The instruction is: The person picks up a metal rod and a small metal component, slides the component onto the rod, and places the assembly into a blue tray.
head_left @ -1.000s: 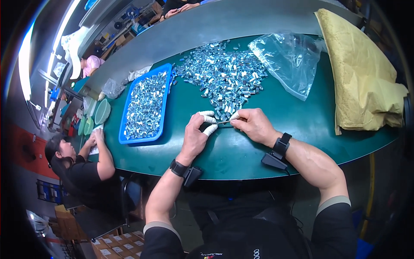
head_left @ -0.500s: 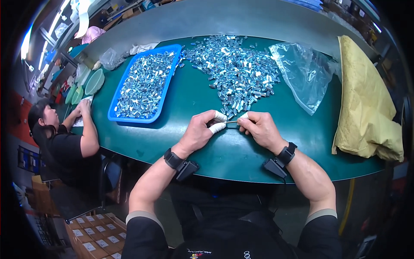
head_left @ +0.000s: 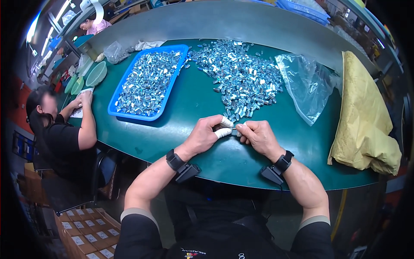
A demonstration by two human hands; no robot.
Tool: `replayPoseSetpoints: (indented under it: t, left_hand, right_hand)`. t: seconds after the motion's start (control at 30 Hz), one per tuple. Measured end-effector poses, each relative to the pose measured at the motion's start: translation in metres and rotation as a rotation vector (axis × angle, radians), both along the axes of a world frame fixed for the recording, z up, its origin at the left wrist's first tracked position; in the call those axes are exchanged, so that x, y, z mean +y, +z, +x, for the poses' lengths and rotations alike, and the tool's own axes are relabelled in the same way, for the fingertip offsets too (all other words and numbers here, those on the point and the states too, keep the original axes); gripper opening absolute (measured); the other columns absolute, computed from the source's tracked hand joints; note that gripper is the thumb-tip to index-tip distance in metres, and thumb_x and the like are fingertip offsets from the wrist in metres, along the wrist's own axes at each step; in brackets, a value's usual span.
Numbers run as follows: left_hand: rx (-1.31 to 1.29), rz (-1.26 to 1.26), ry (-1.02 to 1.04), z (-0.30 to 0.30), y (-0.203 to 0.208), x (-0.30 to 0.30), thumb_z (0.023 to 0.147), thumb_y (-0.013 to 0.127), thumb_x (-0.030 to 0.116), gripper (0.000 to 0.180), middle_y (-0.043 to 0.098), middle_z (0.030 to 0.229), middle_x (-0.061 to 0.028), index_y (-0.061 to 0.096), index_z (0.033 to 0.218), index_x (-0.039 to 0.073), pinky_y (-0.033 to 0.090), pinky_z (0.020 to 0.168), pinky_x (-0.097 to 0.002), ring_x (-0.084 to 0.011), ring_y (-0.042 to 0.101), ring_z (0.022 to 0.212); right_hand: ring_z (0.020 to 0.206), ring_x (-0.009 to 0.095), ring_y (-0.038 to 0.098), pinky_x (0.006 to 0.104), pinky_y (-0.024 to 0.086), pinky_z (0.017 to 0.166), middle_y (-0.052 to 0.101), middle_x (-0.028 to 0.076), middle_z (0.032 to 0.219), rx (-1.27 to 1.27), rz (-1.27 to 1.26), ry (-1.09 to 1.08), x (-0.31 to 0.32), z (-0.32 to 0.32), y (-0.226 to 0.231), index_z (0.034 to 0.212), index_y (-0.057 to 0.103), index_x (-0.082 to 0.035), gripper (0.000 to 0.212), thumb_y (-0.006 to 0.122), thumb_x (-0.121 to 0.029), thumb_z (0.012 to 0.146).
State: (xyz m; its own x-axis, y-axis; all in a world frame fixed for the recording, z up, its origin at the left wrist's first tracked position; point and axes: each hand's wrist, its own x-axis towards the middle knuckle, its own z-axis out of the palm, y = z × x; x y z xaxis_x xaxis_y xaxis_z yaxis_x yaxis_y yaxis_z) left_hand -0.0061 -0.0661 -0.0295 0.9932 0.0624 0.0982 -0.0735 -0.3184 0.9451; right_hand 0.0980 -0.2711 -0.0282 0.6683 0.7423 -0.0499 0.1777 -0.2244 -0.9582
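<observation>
My left hand [head_left: 206, 134] and my right hand [head_left: 260, 137] meet at the near tip of a pile of small shiny metal pieces [head_left: 246, 80]. White coverings wrap the left thumb and forefinger; a white one shows at the right fingertips too. The left fingers are pinched on a small metal piece [head_left: 234, 132], mostly hidden by the fingertips. My right thumb and fingers close on a thin rod [head_left: 235, 128], of which only a short dark end shows against the piece. Both wrists carry black strapped devices.
A blue tray [head_left: 113, 108] full of similar pieces lies left of the pile on the green table [head_left: 189, 162]. A clear plastic bag [head_left: 307, 88] and a yellow sack [head_left: 364, 125] lie to the right. A co-worker [head_left: 64, 129] sits at the left edge, near green bowls [head_left: 96, 74].
My hands have come closer together, and less of the thin rod shows between them. The whole view has shifted slightly, with the pile and sack lower in it.
</observation>
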Motion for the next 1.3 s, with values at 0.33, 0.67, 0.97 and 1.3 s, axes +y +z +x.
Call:
replayPoseSetpoints:
  t: [0.33,0.67,0.97,1.3]
  left_hand:
    - [0.018,-0.065,0.026,0.002,-0.006,-0.002,0.094,0.074,0.003,0.016,0.073,0.102,-0.0030,0.069,0.110,0.000,0.055,0.086,-0.0268,-0.0094,0.067,0.095]
    - [-0.022,0.000,0.064,0.000,-0.002,-0.003,0.095,0.074,0.004,0.014,0.072,0.099,-0.0009,0.070,0.108,0.002,0.053,0.082,-0.0262,-0.0081,0.065,0.090]
    - [-0.204,0.419,0.435,-0.002,0.037,0.112,0.095,0.073,0.006,0.012,0.074,0.099,-0.0021,0.072,0.106,0.004,0.053,0.082,-0.0271,-0.0098,0.066,0.090]
    - [-0.242,0.802,0.242,0.020,0.037,0.042,0.087,0.079,0.011,0.022,0.071,0.097,-0.0129,0.073,0.107,0.005,0.054,0.082,-0.0382,-0.0288,0.068,0.091]
  right_hand:
    - [0.063,0.008,0.061,0.0272,0.048,0.059,0.069,0.004,0.069,-0.078,0.221,-0.062,-0.003,0.003,-0.007,0.085,0.073,0.000,0.028,0.069,-0.024,0.100]
    - [0.056,0.012,0.060,0.0310,0.046,0.056,0.066,0.005,0.062,-0.214,0.063,-0.007,-0.004,0.002,0.004,0.081,0.069,-0.001,0.039,0.061,-0.030,0.104]
    - [0.056,0.019,0.065,0.0358,0.049,0.057,0.067,0.008,0.062,-0.090,0.208,-0.187,-0.009,0.015,-0.009,0.076,0.066,-0.001,0.045,0.057,-0.034,0.105]
    - [0.055,0.013,0.060,0.0309,0.046,0.053,0.066,0.005,0.063,-0.065,0.251,-0.205,-0.008,0.018,-0.016,0.079,0.066,-0.002,0.043,0.057,-0.034,0.106]
